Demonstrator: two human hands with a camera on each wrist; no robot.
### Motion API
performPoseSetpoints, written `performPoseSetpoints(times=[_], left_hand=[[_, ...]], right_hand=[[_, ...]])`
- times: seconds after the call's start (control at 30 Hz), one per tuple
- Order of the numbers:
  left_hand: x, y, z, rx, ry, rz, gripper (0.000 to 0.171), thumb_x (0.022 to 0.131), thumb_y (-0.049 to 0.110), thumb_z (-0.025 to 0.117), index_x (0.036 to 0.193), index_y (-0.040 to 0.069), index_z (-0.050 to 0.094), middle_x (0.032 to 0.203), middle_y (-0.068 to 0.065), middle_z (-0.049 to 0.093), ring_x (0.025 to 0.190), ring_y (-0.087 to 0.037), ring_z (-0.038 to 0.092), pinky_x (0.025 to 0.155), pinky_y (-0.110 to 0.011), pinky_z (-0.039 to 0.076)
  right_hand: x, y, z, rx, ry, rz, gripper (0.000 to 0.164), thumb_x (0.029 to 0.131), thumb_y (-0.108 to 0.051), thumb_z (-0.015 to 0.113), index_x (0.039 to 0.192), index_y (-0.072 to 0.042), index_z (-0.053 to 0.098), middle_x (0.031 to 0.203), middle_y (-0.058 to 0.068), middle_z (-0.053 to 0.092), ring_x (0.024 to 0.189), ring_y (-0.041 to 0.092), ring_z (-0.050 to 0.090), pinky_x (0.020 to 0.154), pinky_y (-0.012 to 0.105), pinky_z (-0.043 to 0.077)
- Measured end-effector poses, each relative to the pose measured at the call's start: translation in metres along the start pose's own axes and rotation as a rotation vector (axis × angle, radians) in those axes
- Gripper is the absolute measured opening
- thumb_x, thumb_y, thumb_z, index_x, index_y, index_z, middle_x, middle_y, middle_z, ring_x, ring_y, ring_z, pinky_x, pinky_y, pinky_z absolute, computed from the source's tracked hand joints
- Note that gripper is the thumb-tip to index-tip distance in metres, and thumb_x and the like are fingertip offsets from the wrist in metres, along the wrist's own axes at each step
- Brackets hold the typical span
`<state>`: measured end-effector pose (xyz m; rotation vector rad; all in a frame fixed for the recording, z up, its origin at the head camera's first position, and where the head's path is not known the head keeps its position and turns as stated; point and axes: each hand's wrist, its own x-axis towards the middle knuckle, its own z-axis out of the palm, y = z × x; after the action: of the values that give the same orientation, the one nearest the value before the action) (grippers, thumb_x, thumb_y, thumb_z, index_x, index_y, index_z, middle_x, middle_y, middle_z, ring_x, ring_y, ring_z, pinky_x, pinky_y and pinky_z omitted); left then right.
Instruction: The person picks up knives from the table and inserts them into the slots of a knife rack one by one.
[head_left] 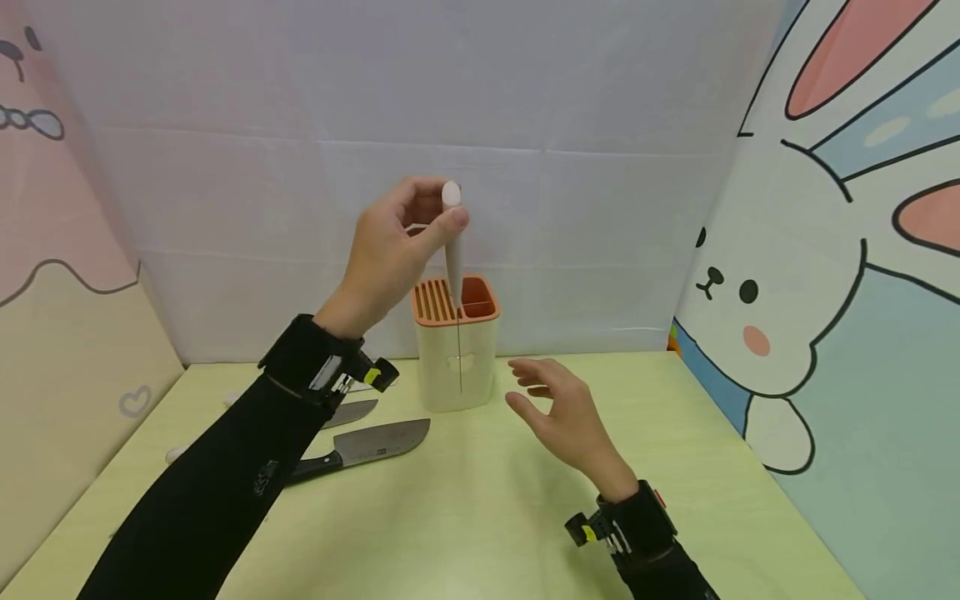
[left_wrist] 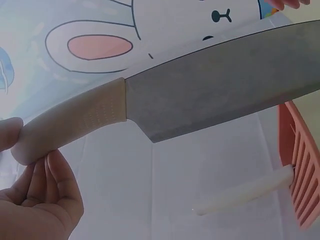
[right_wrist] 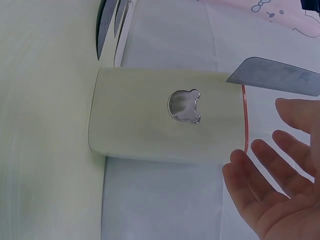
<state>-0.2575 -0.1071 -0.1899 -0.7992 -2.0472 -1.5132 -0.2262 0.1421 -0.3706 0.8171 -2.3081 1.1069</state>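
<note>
One knife (left_wrist: 172,95) — blade-down in left hand (head_left: 387,250)

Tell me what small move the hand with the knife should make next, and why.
Probably lift the knife slightly with the left grip and ease it forward, to bring its tip over the slots. The blade points down, yet the head view shows it across the front of the holder rather than in a slot.

The knife blade (left_wrist: 225,82) is matt metal, its handle (left_wrist: 75,119) apparently plastic.
</note>
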Motion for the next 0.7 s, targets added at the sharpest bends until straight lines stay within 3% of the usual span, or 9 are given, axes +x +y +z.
performPoseSetpoints(times=[0.43, 0.7], left_hand=[[0.039, 0.015, -0.010, 0.047, 0.048, -0.005, 0.033, 0.103, 0.028, 0.073, 0.131, 0.011, 0.067, 0.112, -0.002, 0.072, 0.104, -0.016, 0.064, 0.088, -0.030, 0.046], [0.057, 0.018, -0.015, 0.062, 0.074, -0.004, 0.032, 0.103, 0.027, 0.073, 0.130, 0.011, 0.067, 0.109, 0.001, 0.070, 0.104, -0.016, 0.063, 0.088, -0.028, 0.044]], right_hand=[[0.000, 0.002, -0.003, 0.002, -0.011, 0.021, 0.042, 0.096, -0.010, 0.081, 0.135, -0.003, 0.068, 0.124, 0.014, 0.072, 0.110, 0.029, 0.073, 0.090, 0.043, 0.063], [-0.001, 0.003, -0.001, -0.001, -0.022, 0.044, 0.042, 0.096, -0.011, 0.080, 0.136, -0.003, 0.068, 0.125, 0.013, 0.071, 0.111, 0.030, 0.073, 0.091, 0.043, 0.063]])
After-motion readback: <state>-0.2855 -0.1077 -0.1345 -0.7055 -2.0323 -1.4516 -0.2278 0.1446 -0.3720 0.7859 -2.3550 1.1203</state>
